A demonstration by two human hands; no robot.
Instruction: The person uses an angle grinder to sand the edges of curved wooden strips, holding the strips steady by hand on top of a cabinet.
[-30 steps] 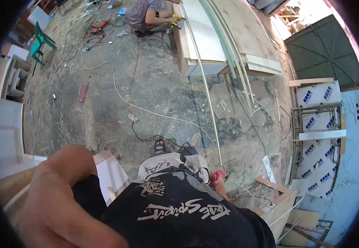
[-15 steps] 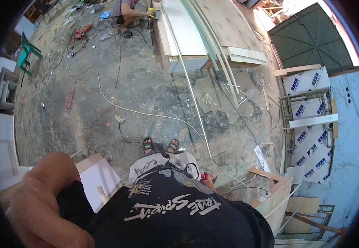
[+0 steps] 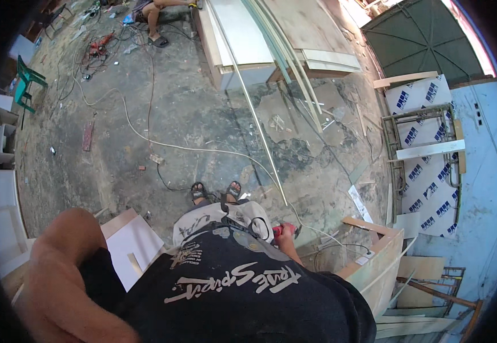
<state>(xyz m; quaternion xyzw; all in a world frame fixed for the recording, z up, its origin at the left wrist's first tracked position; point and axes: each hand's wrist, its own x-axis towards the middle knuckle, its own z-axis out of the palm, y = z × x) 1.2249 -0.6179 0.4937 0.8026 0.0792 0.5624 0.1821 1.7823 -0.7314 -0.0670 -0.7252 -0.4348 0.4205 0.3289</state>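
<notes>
My right hand (image 3: 286,235) is by my right hip, next to the pale waist pouch (image 3: 260,228). Its fingers are wrapped round a red-handled tool (image 3: 277,231), and a dark end sticks out past the knuckles; the exact kind is too small to make out. On the left, my bent left arm (image 3: 68,257) is in view from shoulder to elbow and forearm, but the left hand itself is hidden. A white panel (image 3: 137,248) with a wooden strip on it stands beside that arm.
Cables (image 3: 191,150) snake over the concrete floor before my sandalled feet. A long thin strip (image 3: 257,123) slopes down from the stacked boards (image 3: 243,43). At right is a wooden frame (image 3: 383,251). Another person's leg (image 3: 153,22) shows at the top, near a green chair (image 3: 25,83).
The whole view has shifted, so the floor things sit higher and a little left. More of my right hand and forearm shows. The other person's leg has straightened, and their yellow drill is nearly out of view.
</notes>
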